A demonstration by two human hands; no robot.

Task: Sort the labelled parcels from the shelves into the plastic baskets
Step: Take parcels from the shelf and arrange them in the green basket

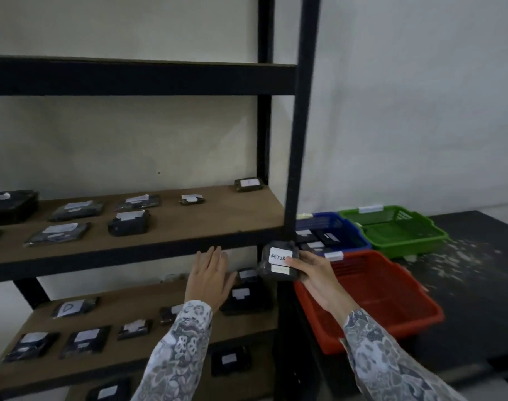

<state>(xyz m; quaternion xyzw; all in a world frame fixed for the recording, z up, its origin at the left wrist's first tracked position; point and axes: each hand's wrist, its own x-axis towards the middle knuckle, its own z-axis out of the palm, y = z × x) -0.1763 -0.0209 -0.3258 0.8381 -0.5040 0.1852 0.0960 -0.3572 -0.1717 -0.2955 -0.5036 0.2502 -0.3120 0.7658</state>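
Black metal shelves (pixel 137 224) with brown boards stand against a pale wall, carrying many dark labelled parcels. Beside them, a dark desk (pixel 472 256) holds red (pixel 391 308), blue (pixel 328 224) and green (pixel 397 227) baskets. Right hand (pixel 313 273) grips a parcel (pixel 279 263) labelled "RETUR…" just left of the red basket; left hand (pixel 209 276) hovers flat, fingers straight.

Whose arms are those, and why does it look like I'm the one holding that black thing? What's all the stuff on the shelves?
The camera sits on a person's head, so you see their arms as if they were yours. The right hand holds a small black parcel whose label reads "RETUR", partly covered. The left hand is open, fingers straight, near the shelf edge. More labelled parcels lie on the brown shelves. Beside them stand a red basket, a blue basket with parcels inside, and a green basket.
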